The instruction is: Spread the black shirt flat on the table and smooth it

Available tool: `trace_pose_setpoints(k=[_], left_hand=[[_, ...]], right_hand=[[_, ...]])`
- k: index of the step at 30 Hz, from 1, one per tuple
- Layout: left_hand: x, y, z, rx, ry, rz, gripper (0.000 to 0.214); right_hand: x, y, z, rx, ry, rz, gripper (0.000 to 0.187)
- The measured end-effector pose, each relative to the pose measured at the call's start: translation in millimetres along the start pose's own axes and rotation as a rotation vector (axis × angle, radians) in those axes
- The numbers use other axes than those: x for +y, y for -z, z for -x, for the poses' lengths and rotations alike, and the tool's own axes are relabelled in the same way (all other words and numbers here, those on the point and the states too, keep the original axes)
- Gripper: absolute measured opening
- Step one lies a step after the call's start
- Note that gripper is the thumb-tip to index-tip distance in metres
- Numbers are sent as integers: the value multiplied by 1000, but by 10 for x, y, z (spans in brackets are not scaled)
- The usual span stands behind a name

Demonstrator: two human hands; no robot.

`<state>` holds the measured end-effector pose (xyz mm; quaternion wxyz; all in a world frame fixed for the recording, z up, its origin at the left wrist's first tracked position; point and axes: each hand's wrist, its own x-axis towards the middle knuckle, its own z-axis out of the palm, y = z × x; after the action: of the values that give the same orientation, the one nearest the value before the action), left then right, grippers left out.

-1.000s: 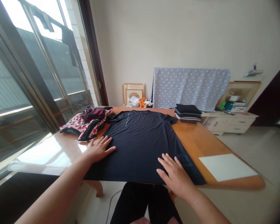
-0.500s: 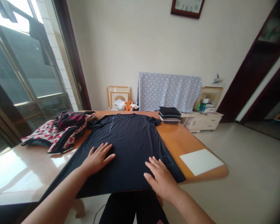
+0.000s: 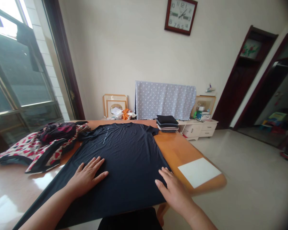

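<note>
A dark navy T-shirt point(image 3: 127, 159) lies spread out on the wooden table point(image 3: 180, 143), its collar at the far side and its hem at the near edge. Small light lettering shows on the left of its chest. My left hand point(image 3: 86, 175) rests palm down on the left of the shirt, fingers stretched out. Over the shirt's right edge lies my right hand point(image 3: 174, 188), fingers extended and the thumb apart. Neither hand grips the cloth.
A rumpled heap of clothes point(image 3: 45, 143) lies at the table's left. Folded clothes point(image 3: 167, 123) are stacked at the far right. A white sheet point(image 3: 199, 172) lies near the right corner. Behind stand a low white cabinet point(image 3: 199, 129) and a thing draped in polka-dot cloth point(image 3: 165, 100).
My right hand has shifted outward to the shirt's right edge, and my hands are farther apart. The view has tilted up and turned right, bringing the whole wall clock into sight.
</note>
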<state>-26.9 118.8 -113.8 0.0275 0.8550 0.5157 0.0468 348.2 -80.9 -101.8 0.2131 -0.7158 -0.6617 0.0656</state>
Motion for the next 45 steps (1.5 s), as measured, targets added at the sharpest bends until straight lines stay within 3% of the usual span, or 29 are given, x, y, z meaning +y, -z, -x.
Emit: trace_pose_setpoints(k=[3, 8, 13, 20, 26, 32, 37, 45], left_hand=[[-9, 0, 1, 1, 7, 11, 80], [-17, 8, 8, -6, 2, 39, 80], [-11, 27, 14, -8, 2, 59, 81], [-32, 137, -16, -40, 13, 111, 79], [-13, 288, -214, 67, -20, 137, 67], [-45, 308, -464, 133, -41, 94, 47], [-164, 328, -610, 98, -61, 115, 35], [-218, 387, -889, 81, -24, 218, 36]], right_hand=[[65, 35, -39, 30, -22, -11, 62], [155, 60, -73, -51, -38, 28, 61], [182, 79, -156, -7, -23, 58, 58], [228, 144, -260, -50, -16, 113, 53], [105, 303, -499, -12, 35, 69, 55], [96, 257, -801, -83, 80, 65, 51], [208, 248, -955, -168, 91, 76, 42], [268, 258, -1348, -164, 82, -45, 35]])
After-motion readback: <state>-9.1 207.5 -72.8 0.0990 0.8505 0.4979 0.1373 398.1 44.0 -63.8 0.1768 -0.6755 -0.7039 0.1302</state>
